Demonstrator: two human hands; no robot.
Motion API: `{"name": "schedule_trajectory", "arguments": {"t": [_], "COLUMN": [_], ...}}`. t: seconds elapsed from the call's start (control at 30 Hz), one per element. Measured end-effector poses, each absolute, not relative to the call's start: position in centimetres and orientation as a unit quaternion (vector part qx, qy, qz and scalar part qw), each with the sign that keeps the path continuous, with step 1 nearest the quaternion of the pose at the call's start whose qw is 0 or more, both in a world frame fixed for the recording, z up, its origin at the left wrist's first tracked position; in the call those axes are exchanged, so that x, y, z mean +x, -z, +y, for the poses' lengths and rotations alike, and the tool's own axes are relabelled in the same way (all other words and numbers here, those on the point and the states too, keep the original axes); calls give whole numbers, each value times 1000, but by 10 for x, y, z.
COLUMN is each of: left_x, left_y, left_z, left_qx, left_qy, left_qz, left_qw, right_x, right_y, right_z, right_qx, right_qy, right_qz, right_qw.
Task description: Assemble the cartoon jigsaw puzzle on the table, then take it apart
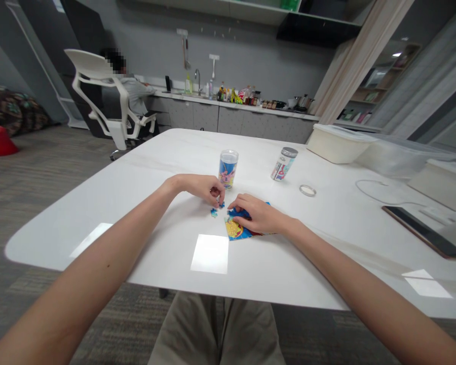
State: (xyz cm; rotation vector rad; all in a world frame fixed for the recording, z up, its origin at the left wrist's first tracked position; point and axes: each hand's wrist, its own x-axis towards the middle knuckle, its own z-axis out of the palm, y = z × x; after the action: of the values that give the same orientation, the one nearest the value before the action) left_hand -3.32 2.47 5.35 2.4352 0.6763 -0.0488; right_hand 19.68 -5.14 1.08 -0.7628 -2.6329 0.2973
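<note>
A partly joined jigsaw puzzle [236, 230], blue with yellow and red, lies on the white table [144, 203] in front of me. My right hand [256, 213] rests on its top edge, fingers curled and pressing down on it. My left hand [203, 187] hovers just left of it, thumb and fingers pinched on a small blue puzzle piece [221, 204]. Another loose blue piece [214, 213] lies on the table under that hand.
An open clear jar [228, 168] stands behind my hands, a lidded jar [284, 163] to its right, a loose lid [307, 190] nearby. A phone [425, 233], cable and plastic tubs [338, 143] occupy the right side. A person sits in a white chair [106, 96] at the far counter.
</note>
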Motion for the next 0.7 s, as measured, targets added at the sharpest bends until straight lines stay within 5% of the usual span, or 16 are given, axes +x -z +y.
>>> {"name": "schedule_trajectory", "arguments": {"t": [0.7], "left_x": [-3], "left_y": [-47], "left_z": [8], "left_qx": [916], "left_qy": [48], "left_qz": [287], "left_qw": [278], "right_x": [203], "right_y": [-20], "right_z": [-49], "right_qx": [-341], "right_qy": [-60], "right_qz": [-925], "right_qw": [159]}}
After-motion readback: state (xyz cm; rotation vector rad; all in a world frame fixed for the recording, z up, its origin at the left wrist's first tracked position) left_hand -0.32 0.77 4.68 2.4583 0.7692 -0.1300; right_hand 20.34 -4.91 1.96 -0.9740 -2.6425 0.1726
